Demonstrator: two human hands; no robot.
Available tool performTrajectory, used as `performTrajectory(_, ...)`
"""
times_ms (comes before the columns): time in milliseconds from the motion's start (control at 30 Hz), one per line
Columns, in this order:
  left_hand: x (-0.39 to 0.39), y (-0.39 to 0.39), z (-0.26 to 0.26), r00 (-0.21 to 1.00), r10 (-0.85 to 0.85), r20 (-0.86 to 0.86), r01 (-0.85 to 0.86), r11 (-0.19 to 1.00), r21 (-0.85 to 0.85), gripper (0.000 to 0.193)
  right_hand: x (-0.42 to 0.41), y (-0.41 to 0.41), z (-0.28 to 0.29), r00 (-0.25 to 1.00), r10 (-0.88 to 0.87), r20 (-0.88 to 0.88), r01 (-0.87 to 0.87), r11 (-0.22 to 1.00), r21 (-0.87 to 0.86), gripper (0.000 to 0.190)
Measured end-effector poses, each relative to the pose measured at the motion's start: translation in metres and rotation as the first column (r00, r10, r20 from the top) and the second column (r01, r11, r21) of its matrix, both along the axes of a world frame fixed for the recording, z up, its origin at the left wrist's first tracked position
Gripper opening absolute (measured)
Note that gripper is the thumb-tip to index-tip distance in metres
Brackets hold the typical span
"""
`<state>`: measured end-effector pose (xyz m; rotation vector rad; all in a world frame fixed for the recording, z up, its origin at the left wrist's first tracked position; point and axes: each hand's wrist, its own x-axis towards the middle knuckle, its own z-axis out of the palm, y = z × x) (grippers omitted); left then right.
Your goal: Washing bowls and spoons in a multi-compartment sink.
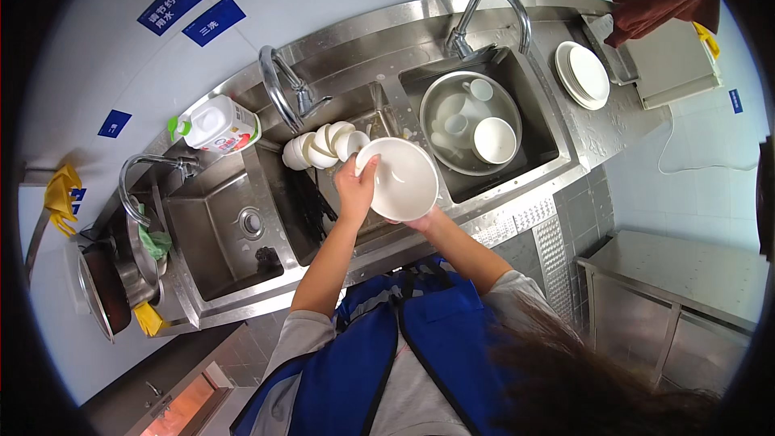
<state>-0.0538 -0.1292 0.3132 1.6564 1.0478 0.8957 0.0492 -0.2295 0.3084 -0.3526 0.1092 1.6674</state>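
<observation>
A large white bowl (404, 181) is held over the middle sink basin, its inside facing up towards me. My left hand (357, 188) grips its left rim, thumb inside the bowl. My right hand (419, 218) supports it from below at the near side, the fingers mostly hidden by the bowl. Just beyond my left hand, several small white bowls (321, 144) lie tilted in a row in the middle basin (381, 103). Dark chopsticks (309, 203) lie in that basin's left part. In the right basin stands a round metal tub (428, 127) holding water, white cups (481, 89) and a white bowl (495, 140).
Chrome faucets (269, 82) arch over the basins. A white detergent jug (221, 124) stands behind the left basin (209, 242). White plates (587, 75) are stacked on the right counter. Pots (109, 290) and a green cloth (155, 242) sit at far left. A steel cabinet (678, 272) stands lower right.
</observation>
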Motion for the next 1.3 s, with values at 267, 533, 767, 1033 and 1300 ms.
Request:
performTrajectory(267,0.007,0.003,-0.009,0.992,0.048,-0.115,-0.011,0.953,0.302,0.016,0.032,-0.028,0.001,0.741,-0.016,0.671,0.212,0.954,-0.211,0.042)
performTrajectory(533,0.064,-0.033,-0.017,0.960,-0.241,-0.143,0.268,0.938,0.218,0.035,0.108,-0.046,-0.034,0.358,0.144,0.922,0.426,0.854,-0.298,0.027)
performTrajectory(767,0.044,-0.036,-0.037,0.948,-0.262,0.179,0.316,0.841,-0.440,0.052,0.261,-0.067,-0.064,0.017,0.492,0.870,0.698,0.617,-0.363,0.031)
performTrajectory(1033,-0.084,-0.036,-0.085,0.992,0.046,-0.119,-0.115,0.722,-0.683,0.043,0.317,-0.065,-0.091,-0.265,0.890,0.370,0.667,0.446,-0.597,0.027)
performTrajectory(1300,-0.122,-0.048,-0.076,0.963,0.191,-0.192,-0.270,0.639,-0.720,0.038,0.317,-0.068,-0.107,-0.120,0.893,0.433,0.538,0.425,-0.728,0.024)
